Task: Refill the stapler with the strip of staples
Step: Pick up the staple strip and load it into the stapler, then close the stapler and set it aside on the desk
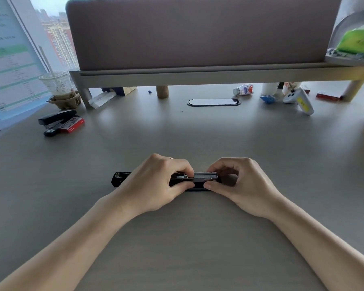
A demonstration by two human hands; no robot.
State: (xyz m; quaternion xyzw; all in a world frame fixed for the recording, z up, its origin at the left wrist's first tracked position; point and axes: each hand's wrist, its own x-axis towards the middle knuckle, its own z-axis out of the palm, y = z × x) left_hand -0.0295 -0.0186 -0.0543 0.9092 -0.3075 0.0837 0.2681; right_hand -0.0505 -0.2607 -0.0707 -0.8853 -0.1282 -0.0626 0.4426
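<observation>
A black stapler (122,179) lies flat and opened out on the grey desk (177,238), its lid folded away to the left. Its metal staple channel (202,177) shows between my hands. My left hand (153,183) grips the middle of the stapler, thumb in front and fingers over the top. My right hand (240,183) pinches the channel's right end between thumb and fingers. Whether a staple strip lies in the channel is hidden by my fingers.
At the far left lie a second black stapler (55,119) and a red staple box (72,126), with a plastic cup (58,85) behind them. A raised shelf (198,74) spans the back; a small bottle (243,90), a white controller (298,99) and a cable port (213,102) sit under it.
</observation>
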